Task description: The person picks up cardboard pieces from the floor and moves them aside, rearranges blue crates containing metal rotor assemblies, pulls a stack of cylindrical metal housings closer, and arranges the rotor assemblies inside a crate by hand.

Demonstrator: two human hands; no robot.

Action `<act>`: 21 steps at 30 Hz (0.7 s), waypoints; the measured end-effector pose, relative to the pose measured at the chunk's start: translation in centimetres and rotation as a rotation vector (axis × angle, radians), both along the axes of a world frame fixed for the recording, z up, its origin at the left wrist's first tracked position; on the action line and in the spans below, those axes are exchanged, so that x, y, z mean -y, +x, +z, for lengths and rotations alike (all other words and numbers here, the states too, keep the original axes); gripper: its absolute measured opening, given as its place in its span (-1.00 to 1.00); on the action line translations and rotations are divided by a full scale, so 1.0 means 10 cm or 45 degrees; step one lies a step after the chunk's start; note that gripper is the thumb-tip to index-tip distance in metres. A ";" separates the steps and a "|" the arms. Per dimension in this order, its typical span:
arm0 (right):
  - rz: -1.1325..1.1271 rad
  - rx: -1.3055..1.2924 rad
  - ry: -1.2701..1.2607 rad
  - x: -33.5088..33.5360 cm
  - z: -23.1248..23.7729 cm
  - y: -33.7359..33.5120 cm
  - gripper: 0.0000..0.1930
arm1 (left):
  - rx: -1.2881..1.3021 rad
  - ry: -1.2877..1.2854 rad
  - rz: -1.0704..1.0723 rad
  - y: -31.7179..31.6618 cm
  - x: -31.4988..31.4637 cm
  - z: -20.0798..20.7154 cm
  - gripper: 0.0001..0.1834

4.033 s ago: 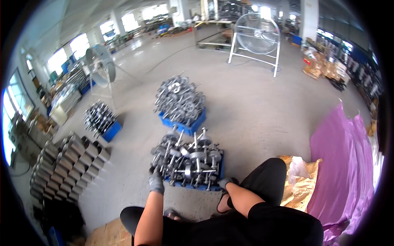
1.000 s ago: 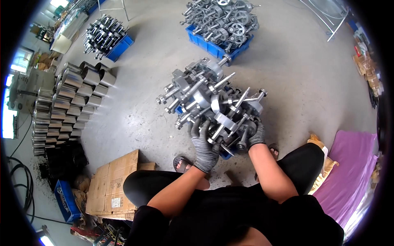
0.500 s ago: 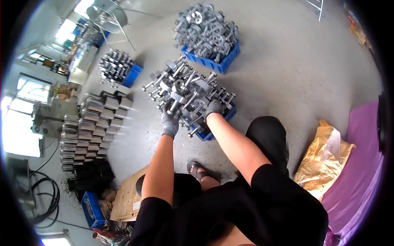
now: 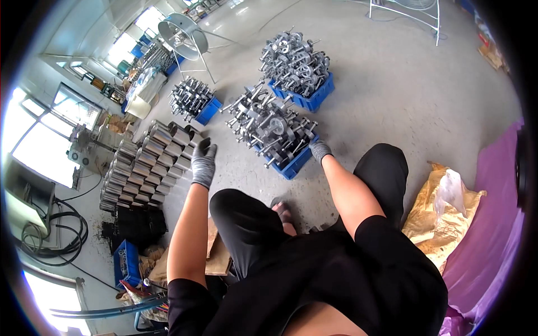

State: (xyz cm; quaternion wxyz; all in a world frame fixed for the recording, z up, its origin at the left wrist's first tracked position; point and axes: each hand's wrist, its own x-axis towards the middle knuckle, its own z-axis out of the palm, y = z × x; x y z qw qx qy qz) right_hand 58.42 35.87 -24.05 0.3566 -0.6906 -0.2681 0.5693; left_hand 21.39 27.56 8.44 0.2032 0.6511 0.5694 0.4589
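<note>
Both my hands wear grey gloves. My left hand (image 4: 203, 163) is raised off to the left of the nearest pile, fingers apart and holding nothing. At the right end of the nearest blue crate (image 4: 292, 167), my right hand (image 4: 320, 149) has its fingers curled at the rim; the fingertips are partly hidden. Grey metal castings with rod-like stems (image 4: 269, 124) are heaped high above that crate's walls. Stems stick out of the heap in all directions. Neither hand touches the castings.
Another blue crate (image 4: 314, 102) heaped with castings stands just beyond. A smaller blue crate (image 4: 209, 112) of metal parts is at the far left, near a drum fan (image 4: 182, 36). Stacked metal cylinders (image 4: 147, 162) line the left. A crumpled golden sack (image 4: 434, 224) lies at right.
My left hand has let go of the heap and moved left, its fingers spreading. My right hand has shifted from the castings to the crate's right end. The view has turned somewhat.
</note>
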 end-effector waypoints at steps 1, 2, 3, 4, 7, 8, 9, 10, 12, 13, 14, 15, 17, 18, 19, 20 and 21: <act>0.107 0.129 0.009 0.09 0.02 0.00 -0.57 | 0.093 0.031 0.035 -0.09 0.08 0.11 -0.64; 0.213 0.245 0.031 0.14 0.10 0.01 -0.56 | 0.247 0.018 0.004 -0.25 0.08 0.17 -0.68; 0.322 0.352 0.063 0.20 0.16 -0.02 -0.55 | 0.289 0.045 0.112 -0.40 0.13 0.18 -0.70; 0.428 0.449 0.089 0.28 0.20 -0.03 -0.54 | 0.318 0.022 0.180 -0.45 0.22 0.21 -0.71; 0.690 0.676 0.172 0.41 0.31 0.01 -0.50 | 0.389 0.152 0.205 -0.52 0.31 0.04 -0.72; 0.741 0.736 0.178 0.45 0.29 0.07 -0.49 | 0.435 0.084 0.263 -0.42 0.36 -0.07 -0.71; 0.784 0.803 0.182 0.50 0.26 0.14 -0.48 | 0.480 0.010 0.318 -0.31 0.40 -0.20 -0.71; 0.822 0.861 0.204 0.51 0.29 0.11 -0.46 | 0.492 0.033 0.341 -0.33 0.44 -0.36 -0.72; 0.832 0.992 0.236 0.52 0.28 0.19 -0.43 | 0.495 0.016 0.341 -0.32 0.45 -0.84 -0.73; 0.816 1.050 0.238 0.53 0.23 0.25 -0.42 | 0.486 -0.056 0.367 -0.32 0.43 -1.13 -0.73; 0.676 0.825 0.195 0.58 0.29 0.02 -0.45 | 0.506 -0.120 0.457 -0.61 0.52 -1.48 -0.74; 0.652 0.843 0.134 0.63 0.10 0.27 -0.45 | 0.491 -0.275 0.477 -0.46 0.49 -1.84 -0.72; 0.213 0.596 0.176 0.46 0.11 0.07 -0.51 | 0.467 -0.266 0.555 -1.08 0.42 -2.39 -0.69; 0.282 0.431 0.268 0.32 0.58 -0.65 -0.55 | 0.127 -0.217 0.720 -2.10 0.64 -2.41 -0.66; 0.251 0.461 0.213 0.30 0.29 -0.43 -0.55 | 0.002 -0.418 0.720 -1.85 0.67 -2.85 -0.66; 0.158 0.566 0.176 0.28 -0.15 -0.09 -0.55 | -0.082 -0.617 0.694 -1.49 0.71 -3.21 -0.65; 0.047 0.665 0.154 0.25 -0.49 0.33 -0.56 | -0.142 -0.747 0.632 -1.15 0.66 -3.44 -0.65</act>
